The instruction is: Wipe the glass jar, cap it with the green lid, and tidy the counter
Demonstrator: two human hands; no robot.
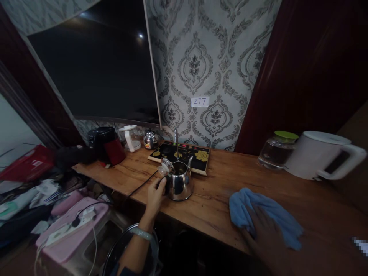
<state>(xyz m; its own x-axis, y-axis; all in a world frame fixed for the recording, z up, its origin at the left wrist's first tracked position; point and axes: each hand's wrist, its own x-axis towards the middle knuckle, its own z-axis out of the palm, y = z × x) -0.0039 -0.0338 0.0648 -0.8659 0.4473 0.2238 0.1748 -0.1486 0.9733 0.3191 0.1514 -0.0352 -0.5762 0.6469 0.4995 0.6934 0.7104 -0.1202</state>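
My left hand (pixel 156 193) is closed around the dark handle of a shiny metal kettle (pixel 181 186) near the table's front edge. The kettle's lid (pixel 166 165), with a clear knob, stands tilted open on the handle side. At the right, my right hand (pixel 266 234), dim and slightly blurred, presses on a bunched blue cloth (pixel 244 207) on the tabletop. Its fingers lie over the cloth's folds and the thumb is at the left side. Behind the kettle is a black tea stove with gold flowers (pixel 157 154) and a thin upright spout (pixel 176 140).
On the wooden table (pixel 218 180) stand a small metal pot (pixel 151 138), a glass jug (pixel 132 140), a red-black appliance (pixel 110 147), a green-lidded glass jar (pixel 276 153) and a large white jug (pixel 314 157). A pink stool (pixel 71 245) with a power strip is at the left.
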